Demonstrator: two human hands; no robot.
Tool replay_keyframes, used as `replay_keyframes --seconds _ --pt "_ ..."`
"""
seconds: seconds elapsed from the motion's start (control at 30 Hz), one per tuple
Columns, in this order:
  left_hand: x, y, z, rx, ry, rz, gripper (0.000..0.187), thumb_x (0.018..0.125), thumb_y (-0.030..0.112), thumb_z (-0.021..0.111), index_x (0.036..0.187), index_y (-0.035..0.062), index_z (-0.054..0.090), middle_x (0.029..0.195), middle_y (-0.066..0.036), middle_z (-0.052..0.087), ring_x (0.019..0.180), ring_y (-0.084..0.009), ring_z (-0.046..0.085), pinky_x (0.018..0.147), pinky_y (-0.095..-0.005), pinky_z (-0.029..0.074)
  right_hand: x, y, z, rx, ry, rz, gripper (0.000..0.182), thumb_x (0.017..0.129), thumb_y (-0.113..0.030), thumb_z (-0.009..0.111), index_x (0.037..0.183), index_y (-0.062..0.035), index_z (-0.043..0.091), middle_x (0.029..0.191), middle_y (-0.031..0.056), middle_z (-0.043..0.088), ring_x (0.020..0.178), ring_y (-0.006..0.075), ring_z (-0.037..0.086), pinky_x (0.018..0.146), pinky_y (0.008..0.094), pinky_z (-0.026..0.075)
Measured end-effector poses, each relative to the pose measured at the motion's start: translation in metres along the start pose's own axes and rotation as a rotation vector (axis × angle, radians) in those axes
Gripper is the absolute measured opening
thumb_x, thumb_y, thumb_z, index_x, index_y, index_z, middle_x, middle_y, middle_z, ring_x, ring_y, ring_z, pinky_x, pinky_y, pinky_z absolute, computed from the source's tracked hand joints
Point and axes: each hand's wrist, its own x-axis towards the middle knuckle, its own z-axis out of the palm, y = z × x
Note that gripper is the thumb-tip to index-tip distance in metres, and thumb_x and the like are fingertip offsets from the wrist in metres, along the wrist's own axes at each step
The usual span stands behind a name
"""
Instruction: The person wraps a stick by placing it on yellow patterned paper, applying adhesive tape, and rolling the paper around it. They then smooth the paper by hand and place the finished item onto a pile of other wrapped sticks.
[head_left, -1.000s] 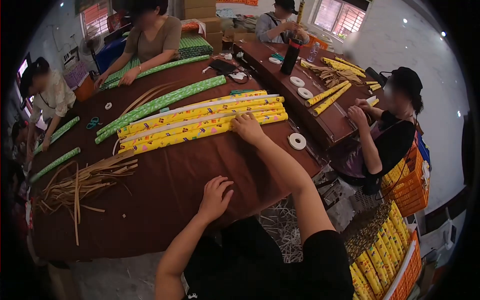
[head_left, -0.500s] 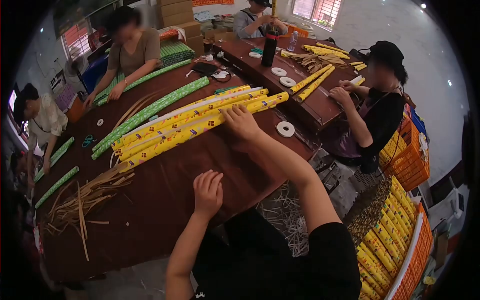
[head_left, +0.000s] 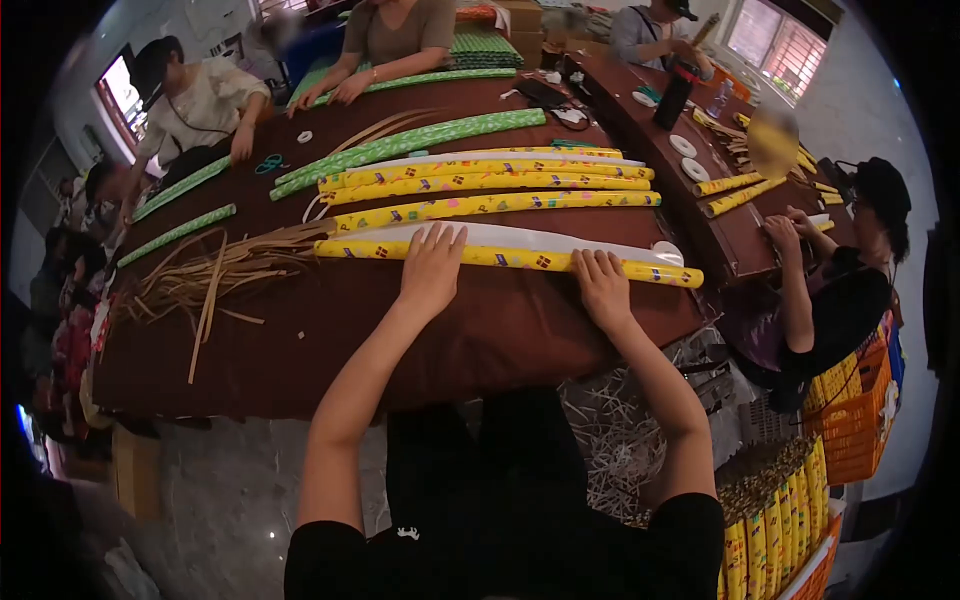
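Observation:
A roll of yellow wrapping paper [head_left: 505, 258] lies partly unrolled near the table's front side, its white underside [head_left: 520, 240] showing along the back. Across its left-middle part lies my left hand [head_left: 430, 275], open, fingers spread on the paper. My right hand [head_left: 603, 288] rests on the right part of the same roll, open with fingers stretched over it. Just behind are several more yellow rolls [head_left: 480, 207] in a row. Brown paper strips [head_left: 215, 268] are heaped at the roll's left end. A white tape roll [head_left: 667, 252] sits partly hidden behind the right end.
Green patterned rolls [head_left: 410, 150] lie farther back, with scissors [head_left: 270, 163] to their left. Co-workers sit around both tables [head_left: 640, 110]; one person's hands [head_left: 785, 232] work at the right. An orange crate [head_left: 850, 410] and upright yellow rolls [head_left: 775, 525] stand at lower right.
The front yellow roll has come away from the pile toward me, and its white side now shows. My left hand has moved up onto it; my right hand has shifted right along it.

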Motion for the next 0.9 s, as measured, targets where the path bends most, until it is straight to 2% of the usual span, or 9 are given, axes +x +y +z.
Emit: replay_keyframes --seconds 0.03,0.17,0.23,0.27,0.37,0.57,0.67,0.77,0.9 --pt "-0.003 -0.006 0.001 0.002 0.005 0.043 0.047 0.091 0.014 0.061 0.136 0.0055 0.050 0.125 -0.013 0.060 0.124 -0.0313 0.051 0.110 -0.0466 0.032 -0.004 -0.002 -0.010 -0.008 0.027 -0.012 0.041 0.084 -0.014 0.055 0.122 -0.0002 0.056 0.112 0.0100 0.058 0.104 0.0265 0.056 0.096 0.0434 0.044" --pt "-0.016 -0.015 -0.011 -0.244 -0.073 0.125 0.049 0.089 0.020 0.066 0.134 0.0054 0.052 0.113 -0.012 0.062 0.110 -0.0297 0.056 0.102 -0.0439 0.038 -0.036 -0.003 -0.044 -0.035 0.003 0.001 0.045 0.083 -0.011 0.056 0.126 0.0006 0.055 0.113 0.0110 0.059 0.104 0.0279 0.057 0.096 0.0429 0.044" --pt "-0.026 -0.017 -0.010 -0.184 0.063 0.288 0.045 0.084 0.025 0.070 0.122 0.0036 0.059 0.098 -0.010 0.062 0.097 -0.0272 0.057 0.093 -0.0397 0.042 -0.057 -0.001 -0.055 -0.020 -0.031 0.013 0.045 0.083 -0.008 0.056 0.127 0.0008 0.055 0.116 0.0123 0.060 0.106 0.0291 0.057 0.098 0.0445 0.044" --pt "-0.031 -0.018 -0.011 -0.180 0.057 0.278 0.045 0.084 0.025 0.070 0.122 0.0036 0.059 0.098 -0.010 0.062 0.097 -0.0272 0.057 0.093 -0.0397 0.042 -0.066 0.001 -0.058 -0.021 -0.025 0.004 0.045 0.083 -0.008 0.056 0.127 0.0009 0.055 0.117 0.0127 0.060 0.107 0.0294 0.057 0.099 0.0450 0.044" --pt "-0.045 -0.012 -0.018 -0.274 -0.013 0.370 0.031 0.083 0.030 0.071 0.098 0.0063 0.059 0.090 -0.008 0.061 0.088 -0.0272 0.059 0.083 -0.0387 0.044 -0.082 0.002 -0.069 -0.001 -0.046 -0.007 0.044 0.085 -0.008 0.059 0.127 0.0011 0.055 0.118 0.0134 0.060 0.108 0.0301 0.057 0.100 0.0459 0.043" --pt "-0.080 -0.012 -0.028 -0.237 -0.007 0.344 0.035 0.082 0.031 0.072 0.102 0.0058 0.058 0.087 -0.008 0.058 0.082 -0.0260 0.060 0.072 -0.0372 0.047 -0.060 -0.007 -0.097 0.155 -0.121 -0.017 0.045 0.079 -0.010 0.063 0.123 0.0014 0.057 0.110 0.0124 0.059 0.103 0.0301 0.056 0.100 0.0458 0.041" --pt "-0.093 -0.016 -0.047 -0.205 -0.014 0.335 0.037 0.081 0.030 0.072 0.105 0.0050 0.059 0.086 -0.008 0.058 0.082 -0.0261 0.060 0.072 -0.0370 0.046 -0.046 -0.011 -0.099 0.342 -0.316 -0.028 0.037 0.072 -0.012 0.069 0.105 -0.0022 0.056 0.098 0.0134 0.058 0.096 0.0317 0.056 0.087 0.0449 0.044" --pt "-0.102 -0.019 -0.065 -0.198 -0.023 0.324 0.038 0.080 0.028 0.073 0.107 0.0047 0.059 0.087 -0.008 0.058 0.081 -0.0261 0.060 0.072 -0.0370 0.047 -0.035 -0.008 -0.095 0.516 -0.463 -0.002 0.033 0.071 -0.011 0.068 0.100 -0.0043 0.053 0.090 0.0136 0.061 0.088 0.0338 0.059 0.080 0.0454 0.047" --pt "-0.114 -0.027 -0.077 -0.188 -0.033 0.362 0.038 0.078 0.025 0.074 0.106 0.0042 0.059 0.087 -0.008 0.058 0.080 -0.0263 0.060 0.072 -0.0367 0.046 -0.013 -0.007 -0.105 0.740 -0.835 0.092 0.044 0.075 -0.031 0.078 0.101 -0.0047 0.053 0.083 0.0164 0.064 0.083 0.0377 0.063 0.071 0.0445 0.049"
